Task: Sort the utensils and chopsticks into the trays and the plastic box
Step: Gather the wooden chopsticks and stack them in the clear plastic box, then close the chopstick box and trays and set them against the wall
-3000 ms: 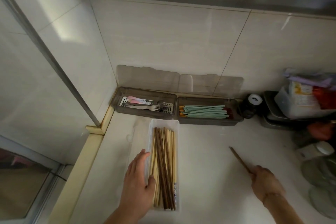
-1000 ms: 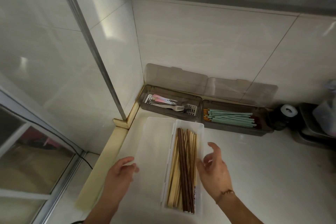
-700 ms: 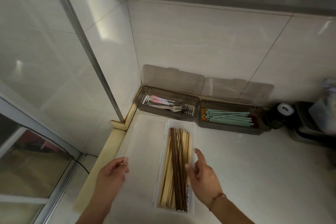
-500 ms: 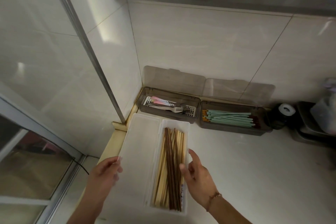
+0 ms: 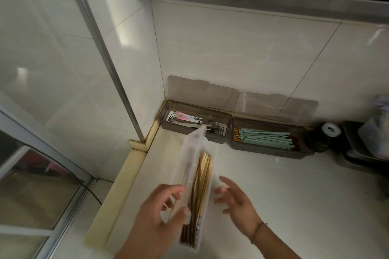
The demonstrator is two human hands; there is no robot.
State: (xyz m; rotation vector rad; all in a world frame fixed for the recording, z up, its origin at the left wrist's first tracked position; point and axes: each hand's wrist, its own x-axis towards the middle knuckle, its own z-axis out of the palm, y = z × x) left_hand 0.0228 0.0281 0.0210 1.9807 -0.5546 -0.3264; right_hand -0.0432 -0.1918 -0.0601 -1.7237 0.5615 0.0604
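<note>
From the head view we see a long, narrow plastic box (image 5: 207,176) of frosted translucent plastic lying on a smooth, glossy pale countertop (image 5: 294,195), its length running from 6 toward 12 o'clock. Inside lie slim wooden chopsticks (image 5: 201,185), light bamboo and darker brown sticks side by side. The box's thin, hinged lid (image 5: 190,162) stands tilted over the left half, blurred, and our left hand (image 5: 160,214) grips its near end between thumb and curled fingers. Our right hand (image 5: 235,202) hovers just beside the box at its 3 o'clock side, fingers spread and relaxed, holding nothing; a thin bracelet (image 5: 257,230) circles the wrist. At 12 o'clock from the box, against the shiny tiled wall (image 5: 242,48), sit two smoky grey translucent trays with lids folded back against the tiles. The left tray (image 5: 168,121) holds metal forks (image 5: 207,127) and pastel-handled utensils (image 5: 185,116) on a perforated white insert. The right tray (image 5: 273,152) holds mint-green chopsticks (image 5: 265,137) with orange and dark red ends, laid crosswise. At 2 o'clock stands a dark round object with a white top (image 5: 329,132), too dim to identify.
</note>
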